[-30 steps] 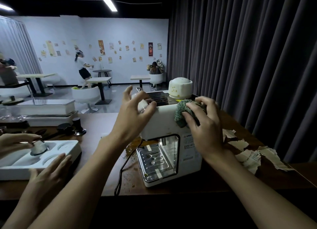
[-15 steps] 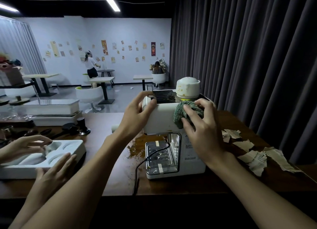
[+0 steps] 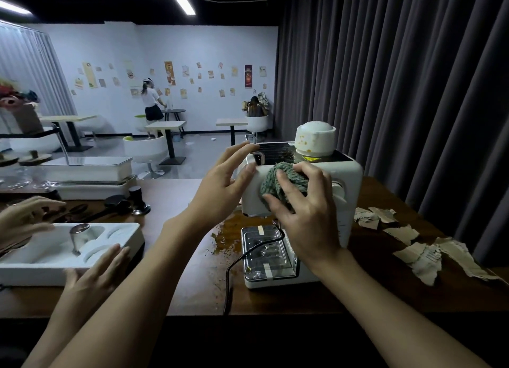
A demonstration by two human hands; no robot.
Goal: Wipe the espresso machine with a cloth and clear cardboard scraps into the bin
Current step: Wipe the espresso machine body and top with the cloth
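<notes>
Espresso machine (image 3: 349, 175): cream-white body, black top panel, small yellow warning label (image 3: 311, 159). Upturned cup (image 3: 315, 137) on top: off-white, speckled with yellow-brown spots. Cloth (image 3: 271, 179): muted grey-green, nubbly looped texture. Drip tray (image 3: 264, 253): shiny silver under clear cover, two pale tape strips (image 3: 261, 230) across it. Cord (image 3: 230, 279): black. Surface (image 3: 179, 285): dark brown, with a rusty orange-brown stain (image 3: 228, 235) and scattered specks of the same colour. Cardboard scraps (image 3: 421, 253): tan-beige, paler torn edges, faint dark print on one. Curtain (image 3: 399, 78): charcoal grey, vertical folds. Foam tray (image 3: 121, 235): plain white. Tamper (image 3: 137, 199): black. Far wall (image 3: 214, 48): pale bluish white, dotted with cream, orange and red posters.
</notes>
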